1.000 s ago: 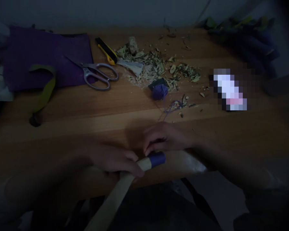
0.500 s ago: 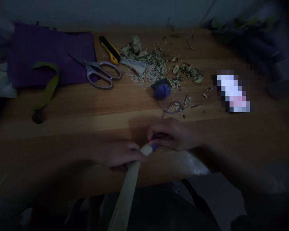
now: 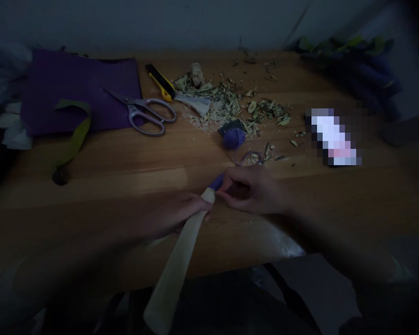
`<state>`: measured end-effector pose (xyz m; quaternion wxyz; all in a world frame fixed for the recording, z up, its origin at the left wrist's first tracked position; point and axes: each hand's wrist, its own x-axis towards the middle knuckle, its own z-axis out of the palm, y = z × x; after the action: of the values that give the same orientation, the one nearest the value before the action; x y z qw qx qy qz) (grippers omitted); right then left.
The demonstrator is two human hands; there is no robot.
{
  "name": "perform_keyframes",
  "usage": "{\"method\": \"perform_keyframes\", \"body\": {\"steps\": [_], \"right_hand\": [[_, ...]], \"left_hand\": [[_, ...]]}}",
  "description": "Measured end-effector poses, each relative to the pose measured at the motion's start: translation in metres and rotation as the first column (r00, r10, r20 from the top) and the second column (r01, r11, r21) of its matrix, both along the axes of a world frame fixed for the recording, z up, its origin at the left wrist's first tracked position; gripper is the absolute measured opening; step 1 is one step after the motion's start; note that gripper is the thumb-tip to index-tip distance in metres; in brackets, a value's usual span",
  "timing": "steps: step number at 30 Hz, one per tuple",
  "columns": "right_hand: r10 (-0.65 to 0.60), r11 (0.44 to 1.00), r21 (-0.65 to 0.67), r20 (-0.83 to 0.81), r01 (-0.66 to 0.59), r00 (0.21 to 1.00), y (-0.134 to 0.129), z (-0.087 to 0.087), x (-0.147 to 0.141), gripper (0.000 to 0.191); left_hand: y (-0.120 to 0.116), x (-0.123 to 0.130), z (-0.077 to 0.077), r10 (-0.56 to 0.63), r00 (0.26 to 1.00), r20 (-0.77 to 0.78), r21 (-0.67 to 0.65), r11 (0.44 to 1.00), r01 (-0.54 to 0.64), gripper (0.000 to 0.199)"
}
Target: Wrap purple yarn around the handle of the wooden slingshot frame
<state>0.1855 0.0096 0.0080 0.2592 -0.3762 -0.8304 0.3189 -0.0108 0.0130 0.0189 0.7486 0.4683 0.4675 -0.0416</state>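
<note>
A long pale stick [image 3: 181, 260] slants from the lower middle up to the table's near part, with a purple band [image 3: 216, 182] at its upper end. My left hand [image 3: 185, 211] is wrapped round the stick just below that end. At the purple band, my right hand [image 3: 253, 188] is closed in a pinch; it appears to grip a strand too fine to make out clearly. Beyond my right hand lies a ball of purple yarn [image 3: 233, 138], its loose thread [image 3: 249, 157] looping towards my fingers.
On the wooden table [image 3: 118, 158] lie scissors [image 3: 148, 116], a purple sheet [image 3: 80, 88], a green strip [image 3: 78, 139], a yellow and black cutter [image 3: 161, 83], plant shavings [image 3: 226, 100] and a blurred-out phone-like object [image 3: 333, 137]. A dark purple bundle with green tips [image 3: 366, 70] is at back right.
The stick's upper end and both hands have moved up and away from the table's near edge. The stick has turned, and more of its purple band shows. The camera view has shifted slightly.
</note>
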Motion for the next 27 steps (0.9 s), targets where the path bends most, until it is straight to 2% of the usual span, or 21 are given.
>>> {"method": "perform_keyframes", "body": {"steps": [3,8,13,19,25,27], "right_hand": [[-0.014,0.999,0.041,0.007,0.014,1.000,-0.001,-0.002,0.000,0.010],[-0.039,0.997,0.061,0.009,0.039,0.999,-0.001,-0.003,-0.001,0.010],[-0.054,0.995,0.077,-0.035,0.057,0.998,-0.001,-0.004,-0.003,0.012],[-0.088,0.996,0.032,-0.045,0.089,0.995,-0.003,-0.007,-0.005,0.010],[-0.114,0.993,-0.024,-0.070,0.113,0.991,-0.003,-0.008,-0.007,0.010],[-0.128,0.991,-0.036,-0.083,0.125,0.988,-0.003,-0.008,-0.008,0.010]], "left_hand": [[-0.001,-0.001,-0.001,0.031,0.999,0.028,-0.033,0.999,-0.030,0.031],[-0.001,-0.001,-0.004,0.120,0.971,0.207,-0.132,0.987,-0.094,0.030],[-0.002,-0.001,-0.008,0.229,0.936,0.267,-0.294,0.944,-0.148,0.030],[-0.004,-0.002,-0.015,0.337,0.877,0.343,-0.370,0.906,-0.203,0.027],[0.005,-0.006,-0.035,0.261,0.837,0.480,-0.463,0.886,-0.011,0.028],[0.006,-0.008,-0.041,0.273,0.811,0.518,-0.494,0.869,0.022,0.028]]}}
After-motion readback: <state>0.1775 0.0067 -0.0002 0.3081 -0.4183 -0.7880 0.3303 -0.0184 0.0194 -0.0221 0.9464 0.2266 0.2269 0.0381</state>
